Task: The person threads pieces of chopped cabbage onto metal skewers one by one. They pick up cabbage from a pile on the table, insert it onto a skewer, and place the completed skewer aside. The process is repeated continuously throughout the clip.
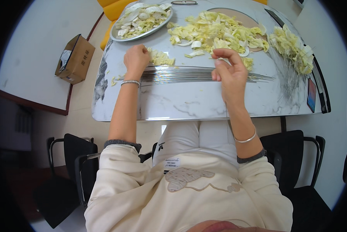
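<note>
My left hand point(137, 59) is curled, with its thumb side against the edge of a yellow-green napa cabbage leaf point(163, 59). Whether the fingers pinch that leaf is hidden. Thumb and forefinger of my right hand point(232, 69) come together around what looks like a thin metal skewer point(226, 108), which runs down past the wrist. Between the hands lies a bundle of long metal skewers point(179, 76), flat across the marble-patterned table point(173, 101). Beyond my right hand spreads a heap of torn cabbage leaves point(217, 30), partly on a round board point(234, 16).
A metal tray point(144, 36) of cabbage pieces stands at the back left. Skewered cabbage point(292, 49) lies at the right, its skewers pointing towards me. Beside it rests a phone point(311, 95). Eyeglasses point(183, 2) lie at the far edge. A cardboard box point(76, 59) is on the floor.
</note>
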The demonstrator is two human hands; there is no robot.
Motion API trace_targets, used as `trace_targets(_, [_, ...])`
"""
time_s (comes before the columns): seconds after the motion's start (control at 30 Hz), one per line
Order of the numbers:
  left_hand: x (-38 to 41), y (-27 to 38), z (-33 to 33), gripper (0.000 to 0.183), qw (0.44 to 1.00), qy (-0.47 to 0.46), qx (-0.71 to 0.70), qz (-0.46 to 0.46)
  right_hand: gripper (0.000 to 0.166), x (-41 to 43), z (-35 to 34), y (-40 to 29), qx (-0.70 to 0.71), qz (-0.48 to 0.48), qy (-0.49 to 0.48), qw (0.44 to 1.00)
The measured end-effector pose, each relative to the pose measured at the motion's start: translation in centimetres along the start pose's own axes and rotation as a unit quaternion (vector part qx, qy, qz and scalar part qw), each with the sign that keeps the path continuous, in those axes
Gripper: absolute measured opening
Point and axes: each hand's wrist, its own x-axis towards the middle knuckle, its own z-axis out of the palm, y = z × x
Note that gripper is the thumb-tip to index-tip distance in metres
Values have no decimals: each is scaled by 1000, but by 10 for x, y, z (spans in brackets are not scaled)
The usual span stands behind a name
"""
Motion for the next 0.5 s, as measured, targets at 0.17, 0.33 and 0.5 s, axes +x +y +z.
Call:
trace_targets(0.17, [1,-10,8,22,996,68,31,-39,20,13,0,7,-12,29,-1,1000])
trace_targets(0.33, [9,-2,-6,22,985,-105,-45,-126,19,18,1,18,18,89,-27,996])
trace_targets(0.5, [-8,6,9,14,997,64,4,34,17,13,-3,28,23,114,-40,992])
